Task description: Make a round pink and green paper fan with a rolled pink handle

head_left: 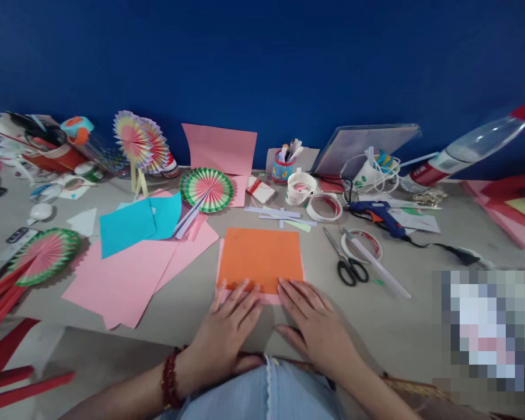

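An orange sheet of paper (260,256) lies flat on the table, with a pink sheet (270,299) showing from under its edges. My left hand (230,324) rests with fingers stretched over the near left edge of both sheets. On the near right edge, my right hand (312,324) lies flat with its fingertips on the orange paper. Neither hand grips anything. Black-handled scissors (350,269) lie right of the paper, beside a roll of tape (367,245) and a clear stick (380,265).
Pink sheets (122,274), blue paper (129,224) and a round folded-paper fan (206,192) are at left. Paper strips (282,216) lie behind the orange sheet. A glue gun (380,214) with its cord, a tape roll (325,207) and a tilted bottle (468,149) are at right.
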Motion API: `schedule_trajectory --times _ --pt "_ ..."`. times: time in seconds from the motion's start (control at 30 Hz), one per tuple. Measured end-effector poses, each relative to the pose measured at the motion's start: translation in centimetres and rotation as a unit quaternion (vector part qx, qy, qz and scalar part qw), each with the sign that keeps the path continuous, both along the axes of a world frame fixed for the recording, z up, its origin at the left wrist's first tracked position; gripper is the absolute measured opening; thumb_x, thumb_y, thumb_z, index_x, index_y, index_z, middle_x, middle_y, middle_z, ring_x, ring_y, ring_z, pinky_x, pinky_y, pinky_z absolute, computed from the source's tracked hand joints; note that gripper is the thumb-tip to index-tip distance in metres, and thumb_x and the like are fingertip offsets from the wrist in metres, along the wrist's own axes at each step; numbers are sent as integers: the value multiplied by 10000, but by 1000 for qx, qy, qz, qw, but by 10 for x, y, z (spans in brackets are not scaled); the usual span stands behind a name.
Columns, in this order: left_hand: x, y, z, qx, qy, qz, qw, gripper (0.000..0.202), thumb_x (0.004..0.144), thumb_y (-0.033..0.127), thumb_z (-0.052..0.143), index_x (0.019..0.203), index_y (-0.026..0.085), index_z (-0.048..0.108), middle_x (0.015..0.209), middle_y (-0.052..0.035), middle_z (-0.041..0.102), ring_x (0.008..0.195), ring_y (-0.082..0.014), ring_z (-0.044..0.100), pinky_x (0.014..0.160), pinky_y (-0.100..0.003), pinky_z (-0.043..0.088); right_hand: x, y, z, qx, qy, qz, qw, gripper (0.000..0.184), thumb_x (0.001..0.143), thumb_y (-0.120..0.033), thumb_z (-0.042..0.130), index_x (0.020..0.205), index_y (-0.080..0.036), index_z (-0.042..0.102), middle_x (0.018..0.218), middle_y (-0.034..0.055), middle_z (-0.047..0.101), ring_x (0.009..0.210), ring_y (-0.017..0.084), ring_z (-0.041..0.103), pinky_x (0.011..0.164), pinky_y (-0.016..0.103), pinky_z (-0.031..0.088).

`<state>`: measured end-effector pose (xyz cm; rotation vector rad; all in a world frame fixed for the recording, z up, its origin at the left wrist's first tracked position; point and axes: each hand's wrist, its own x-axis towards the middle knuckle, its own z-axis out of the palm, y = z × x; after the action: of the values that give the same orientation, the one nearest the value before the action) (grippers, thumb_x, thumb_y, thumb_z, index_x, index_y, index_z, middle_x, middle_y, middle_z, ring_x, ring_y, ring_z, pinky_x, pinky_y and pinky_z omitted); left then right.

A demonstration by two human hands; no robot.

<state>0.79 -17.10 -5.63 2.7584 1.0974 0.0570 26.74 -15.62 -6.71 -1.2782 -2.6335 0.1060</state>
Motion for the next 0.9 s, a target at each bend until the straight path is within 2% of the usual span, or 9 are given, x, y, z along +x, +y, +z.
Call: schedule_trajectory --times 0.13,0.2,0.3,0.43,0.53,0.67,0.8,0.9 --pt "17 5 -8 -38 -24 -33 998 935 915 715 373 1590 127 105 1639 -128 232 1527 -281 162 1236 -505 25 4 -1 -3 21 -15 7 1000 564 945 -396 566 1453 -167 481 1529 59 471 1310 290 471 1078 468 408" --pt "13 7 -10 -29 -32 -30 999 984 895 753 359 1588 104 101 1634 -143 240 1527 -279 166 1238 -484 77 5 0 -4 30 -16 8 999 562 947 -378 561 1460 -164 473 1526 58 475 1311 290 469 1076 474 410" --pt "-13 7 -7 15 -16 12 1000 1029 861 790 370 1578 82 161 1620 -173 263 1518 -295 193 1230 -463 138 4 1 -5 31 -12 14 999 562 952 -369 558 1465 -161 464 1525 61 476 1311 286 470 1075 481 416" --pt "-59 0 -1 59 22 83 995 940 906 719 391 1575 91 191 1609 -176 297 1496 -291 266 1226 -465 155 5 3 -4 35 1 20 999 557 964 -385 541 1470 -167 456 1518 68 485 1306 280 482 1072 480 419" --pt "-74 -6 -1 71 30 118 990 893 923 677 417 1576 108 201 1601 -171 318 1492 -305 274 1221 -493 159 5 3 -2 37 3 18 999 531 984 -392 509 1460 -161 466 1517 72 487 1300 278 488 1074 477 409" --pt "-59 -3 -1 87 20 135 987 908 930 653 430 1575 69 171 1615 -199 265 1515 -332 197 1220 -538 106 2 2 -1 35 5 14 999 513 997 -408 487 1449 -165 481 1503 60 506 1296 272 490 1077 459 402" --pt "-40 10 0 68 16 64 996 917 928 702 355 1578 82 167 1617 -182 271 1512 -301 217 1229 -513 78 5 0 -3 32 -10 10 999 536 992 -430 499 1461 -172 467 1523 55 480 1316 273 478 1105 477 369" --pt "-39 15 -1 67 21 44 997 941 914 727 351 1576 83 173 1617 -178 273 1511 -290 221 1232 -496 68 27 -4 -5 46 -24 -4 999 524 994 -408 493 1473 -201 453 1516 56 489 1319 285 483 1111 529 342"
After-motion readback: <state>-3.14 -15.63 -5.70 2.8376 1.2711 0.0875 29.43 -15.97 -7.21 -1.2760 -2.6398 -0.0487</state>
